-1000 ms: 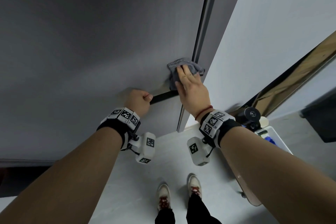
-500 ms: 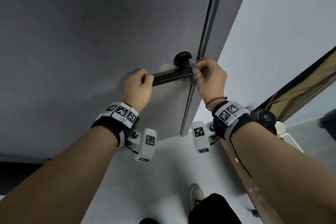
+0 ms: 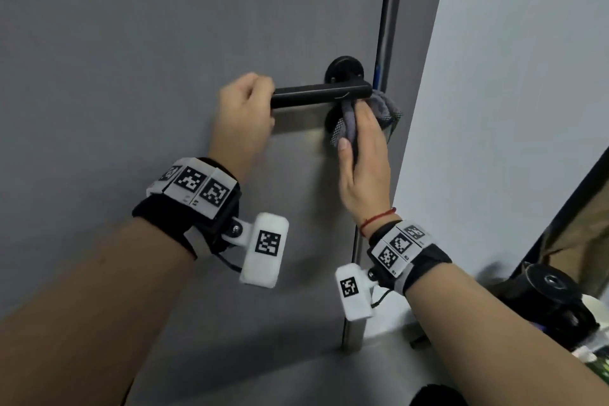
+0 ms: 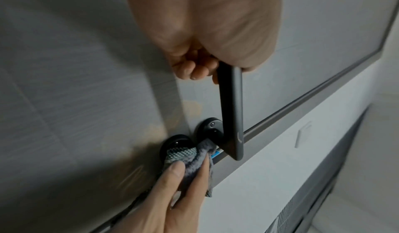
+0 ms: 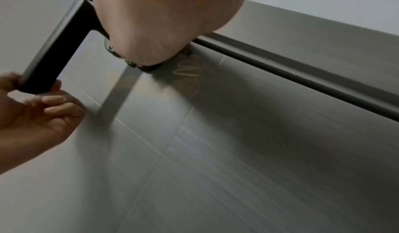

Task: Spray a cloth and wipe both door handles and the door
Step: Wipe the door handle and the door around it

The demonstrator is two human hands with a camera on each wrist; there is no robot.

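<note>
A black lever handle [image 3: 321, 94] sits on the grey door [image 3: 164, 43] near its right edge. My left hand [image 3: 250, 102] grips the lever's free end. My right hand [image 3: 357, 132] holds a bunched grey cloth [image 3: 385, 105] just below the lever's pivot end, against the lower round plate. In the left wrist view the cloth [image 4: 194, 158] is pinched between thumb and finger of the right hand [image 4: 181, 182] beside both round plates, below the handle [image 4: 230, 108] and left hand [image 4: 200, 66]. In the right wrist view the right hand's palm [image 5: 162, 23] hides most of the cloth; the handle [image 5: 54, 49] and left hand [image 5: 36, 114] show.
The door's edge [image 3: 390, 26] runs just right of the handle, with a white wall [image 3: 510, 76] beyond it. A dark wheeled object [image 3: 547, 290] sits low at the right, under a slanted brown panel [image 3: 580, 224]. Pale smudges [image 5: 190, 69] mark the door by the plates.
The right hand took the cloth from flat on the door above the handle, past the door edge, down to under the lever's pivot end. The left hand kept its grip on the lever.
</note>
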